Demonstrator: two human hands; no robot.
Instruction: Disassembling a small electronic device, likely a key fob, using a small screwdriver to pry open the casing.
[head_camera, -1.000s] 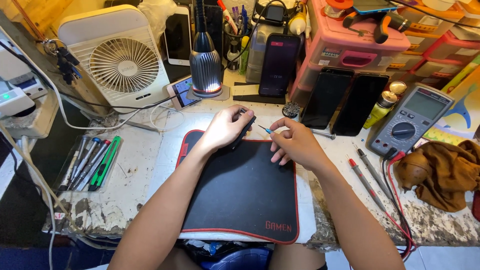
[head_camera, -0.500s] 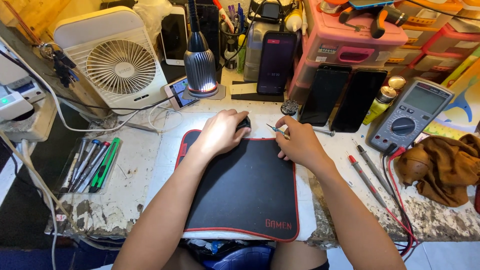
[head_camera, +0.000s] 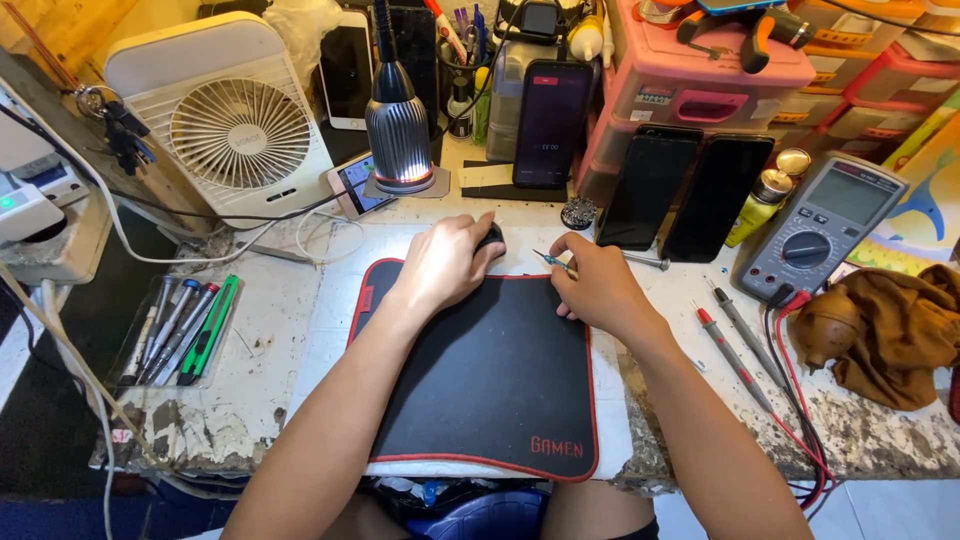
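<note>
At the near edge of the desk (head_camera: 250, 400) lies a black mat with a red border (head_camera: 480, 390), its near end hanging just over the worn, chipped rim. Both forearms reach across it from below. At the mat's far edge the left hand (head_camera: 445, 265) is cupped over a small dark object (head_camera: 491, 238), fingers curled down on it so that only a bit of it shows; what it is cannot be told. Just beside it, the right hand (head_camera: 600, 285) pinches a thin screwdriver with a blue-green shaft (head_camera: 553, 262) between thumb and fingers, its tip pointing toward the left hand.

Toward the left edge, a clear tray of screwdrivers (head_camera: 180, 330) sits well apart from the mat. Toward the right, two red-tipped meter probes (head_camera: 735, 335) lie near a grey multimeter (head_camera: 825, 235) and a crumpled brown cloth (head_camera: 895, 330).

Farther back, a lit desk lamp (head_camera: 398, 140) stands beside a white fan (head_camera: 235, 130), with a small phone (head_camera: 355, 187) lying at the lamp's foot. Two dark phones (head_camera: 690, 195) lean against a pink drawer box (head_camera: 700, 85) near the far edge, and another phone (head_camera: 552, 122) stands upright between lamp and box.
</note>
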